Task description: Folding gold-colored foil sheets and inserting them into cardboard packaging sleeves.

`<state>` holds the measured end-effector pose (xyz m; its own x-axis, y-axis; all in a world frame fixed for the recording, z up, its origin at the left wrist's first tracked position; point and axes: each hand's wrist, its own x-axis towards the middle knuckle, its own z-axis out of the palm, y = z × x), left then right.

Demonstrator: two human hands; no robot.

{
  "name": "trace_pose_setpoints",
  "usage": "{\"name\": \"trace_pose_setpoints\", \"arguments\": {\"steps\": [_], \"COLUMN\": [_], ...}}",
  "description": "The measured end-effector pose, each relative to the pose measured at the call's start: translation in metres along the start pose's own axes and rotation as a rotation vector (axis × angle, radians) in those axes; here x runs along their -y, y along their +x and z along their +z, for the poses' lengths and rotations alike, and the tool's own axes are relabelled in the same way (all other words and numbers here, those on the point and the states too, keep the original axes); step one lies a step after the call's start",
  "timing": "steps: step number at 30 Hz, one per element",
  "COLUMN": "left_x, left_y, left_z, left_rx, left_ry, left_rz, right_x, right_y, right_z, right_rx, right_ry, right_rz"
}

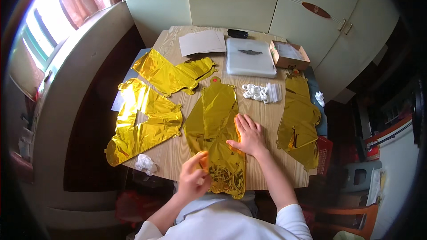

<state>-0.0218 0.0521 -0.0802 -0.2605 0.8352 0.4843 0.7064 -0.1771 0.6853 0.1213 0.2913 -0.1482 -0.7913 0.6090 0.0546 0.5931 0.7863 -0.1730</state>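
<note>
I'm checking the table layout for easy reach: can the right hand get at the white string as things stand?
Probably yes: the right hand rests at the edge of the gold foil, and only bare tabletop shows between it and the white string.

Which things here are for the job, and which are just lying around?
Probably for the job:
gold foil piece, right hand on its right edge, left hand at its lower left
three other gold foil pieces
perhaps white strings, clear plastic stack

Seemingly just lying about:
crumpled white wads
small black object
</note>
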Motion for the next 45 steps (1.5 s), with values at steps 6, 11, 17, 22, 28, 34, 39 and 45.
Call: {"name": "trace_pose_setpoints", "arguments": {"steps": [6,11,17,22,28,34,39,45], "left_x": [-0.004,0.0,0.024,0.041,0.039,0.04,0.017,0.016], "left_y": [0.013,0.007,-0.021,-0.056,-0.063,-0.064,-0.039,-0.027], "left_z": [0.045,0.05,0.013,0.007,0.012,0.016,0.014,0.031], "left_rx": [0.206,0.282,-0.145,-0.21,-0.237,-0.199,-0.01,0.116], "left_ry": [-0.043,-0.044,-0.202,-0.372,-0.433,-0.415,-0.368,-0.257], "left_rz": [0.127,0.196,-0.126,-0.274,-0.291,-0.211,-0.035,0.08], "right_x": [0.001,0.0,0.002,0.0,0.048,0.075,0.078,0.06], "right_y": [0.0,0.002,0.0,-0.001,0.021,0.028,0.029,0.032], "right_z": [0.002,0.005,-0.002,-0.001,-0.018,0.007,0.007,0.018], "right_rx": [-0.014,0.018,0.061,-0.001,0.039,0.028,0.07,-0.171], "right_ry": [-0.012,-0.052,-0.006,0.026,0.069,-0.004,0.009,-0.158], "right_rz": [-0.001,0.003,0.027,-0.004,-0.315,-0.526,-0.54,-0.59]}}
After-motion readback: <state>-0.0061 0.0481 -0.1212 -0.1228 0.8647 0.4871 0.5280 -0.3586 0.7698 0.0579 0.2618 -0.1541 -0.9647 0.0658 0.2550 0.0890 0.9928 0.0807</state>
